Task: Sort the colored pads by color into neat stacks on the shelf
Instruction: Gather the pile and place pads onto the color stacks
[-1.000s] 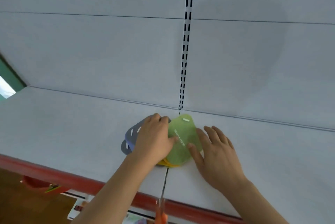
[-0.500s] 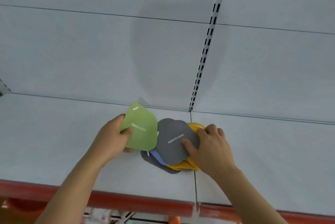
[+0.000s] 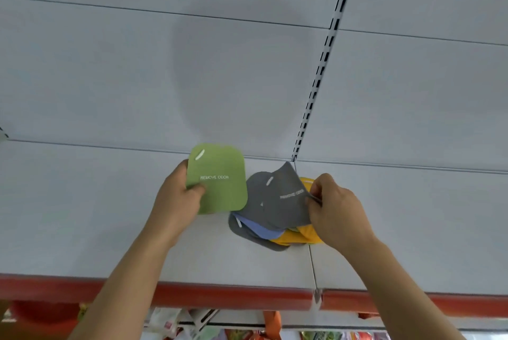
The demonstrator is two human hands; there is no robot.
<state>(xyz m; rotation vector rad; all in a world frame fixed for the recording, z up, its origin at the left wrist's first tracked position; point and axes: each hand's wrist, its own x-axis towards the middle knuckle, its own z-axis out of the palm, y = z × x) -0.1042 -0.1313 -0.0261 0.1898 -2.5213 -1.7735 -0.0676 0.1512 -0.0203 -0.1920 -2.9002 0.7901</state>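
Both bare forearms reach up and forward from the lower edge of the view, converging slightly. The left hand (image 3: 178, 196) is raised, thumb lying across the front of a green pad (image 3: 220, 183) and the other fingers hidden behind it, holding the pad upright. The right hand (image 3: 336, 210), back toward the camera, pinches the right edge of a grey pad (image 3: 277, 202) between thumb and curled fingers (image 3: 316, 191), lifting that edge.

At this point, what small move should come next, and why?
Probably set the green pad down flat on the bare shelf to the left, starting its own stack. The left hand already holds it off the mixed pile, while the right hand pinches the top gray pad, so gray follows.
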